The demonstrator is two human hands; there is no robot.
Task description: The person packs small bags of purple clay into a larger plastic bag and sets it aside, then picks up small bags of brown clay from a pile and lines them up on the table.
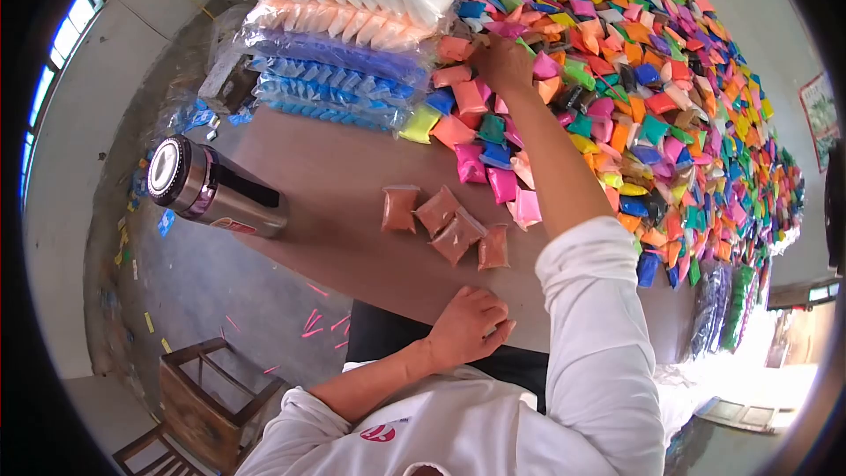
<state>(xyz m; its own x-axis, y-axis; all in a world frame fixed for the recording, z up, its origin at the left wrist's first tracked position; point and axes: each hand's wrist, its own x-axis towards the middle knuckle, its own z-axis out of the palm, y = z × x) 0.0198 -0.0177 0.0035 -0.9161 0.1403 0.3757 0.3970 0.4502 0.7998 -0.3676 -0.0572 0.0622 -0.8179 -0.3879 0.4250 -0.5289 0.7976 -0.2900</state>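
Note:
My right hand [502, 62] reaches to the near-left edge of a big heap of coloured packets [634, 79]. Its fingers point down among them, beside a reddish-brown packet [454, 49] and close to a pink packet [506, 29]. The fingertips are partly hidden, so whether they grip a packet does not show. At the table's near edge rests my left hand [471, 326], its fingers curled with nothing seen in them. Just beyond it lie several small clear packets of brown material: one at the left [400, 209], overlapping ones in the middle [457, 236], another at the right [493, 247].
A steel flask [220, 189] stands on the brown table [326, 159] at the left. Behind it are bagged rows of white, peach, purple and blue packets [344, 44]. A wooden stool [207, 397] stands on the floor, lower left. Bagged packets [727, 308] sit at the right edge.

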